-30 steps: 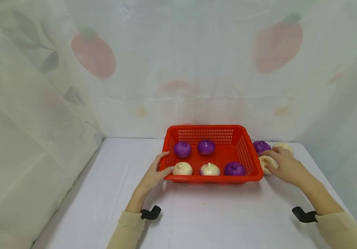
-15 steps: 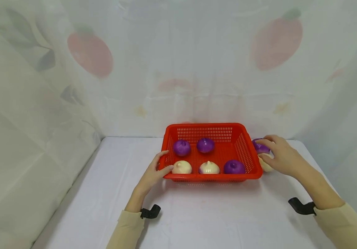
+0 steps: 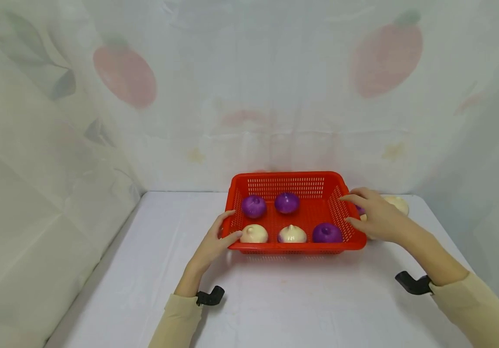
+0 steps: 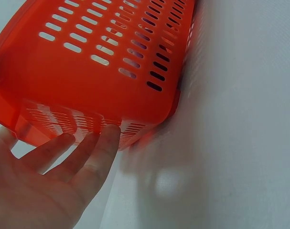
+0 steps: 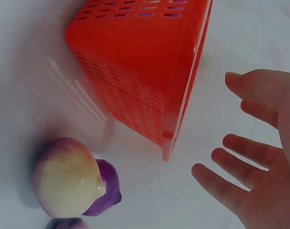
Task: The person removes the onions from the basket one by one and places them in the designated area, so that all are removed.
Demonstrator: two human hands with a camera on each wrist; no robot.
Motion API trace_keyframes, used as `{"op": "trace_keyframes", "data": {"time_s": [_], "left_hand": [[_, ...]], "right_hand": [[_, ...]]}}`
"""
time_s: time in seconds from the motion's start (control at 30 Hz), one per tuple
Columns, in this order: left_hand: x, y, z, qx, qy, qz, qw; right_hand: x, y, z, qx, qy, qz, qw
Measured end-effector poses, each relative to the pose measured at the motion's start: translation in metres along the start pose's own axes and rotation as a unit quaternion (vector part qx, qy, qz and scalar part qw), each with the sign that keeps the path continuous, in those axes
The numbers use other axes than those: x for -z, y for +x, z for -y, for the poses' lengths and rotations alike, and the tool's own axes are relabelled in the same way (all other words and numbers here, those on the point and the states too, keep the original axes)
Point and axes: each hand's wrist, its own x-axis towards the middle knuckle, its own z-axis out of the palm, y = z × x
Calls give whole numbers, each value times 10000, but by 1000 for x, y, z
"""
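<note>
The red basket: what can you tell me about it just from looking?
The red basket looks like glossy plastic, rectangular, open-topped, with a broad rim, rounded corners and rows of small slots through its walls. It stands upright on the white table, holding three purple onions and two pale onions. The left hand holds its left end; the right hand is near its right end, with a gap visible.

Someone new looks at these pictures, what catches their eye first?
Probably the bright red basket toward the back of the white table, with three purple onions and two pale onions inside. Next, the left hand at the basket's left end and the open right hand by its right rim.
</note>
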Motion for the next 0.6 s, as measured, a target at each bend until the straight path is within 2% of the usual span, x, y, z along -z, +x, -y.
{"op": "trace_keyframes", "data": {"time_s": [0.2, 0.4, 0.6], "left_hand": [[1, 0, 0, -65, -71, 25, 10000], [1, 0, 0, -39, -36, 2, 10000], [0, 0, 0, -5, -83, 10, 10000]], "right_hand": [[-5, 7, 7, 142, -233, 274, 9993], [-15, 15, 7, 384, -170, 391, 9984], [-24, 19, 7, 252, -196, 722, 9969]]}}
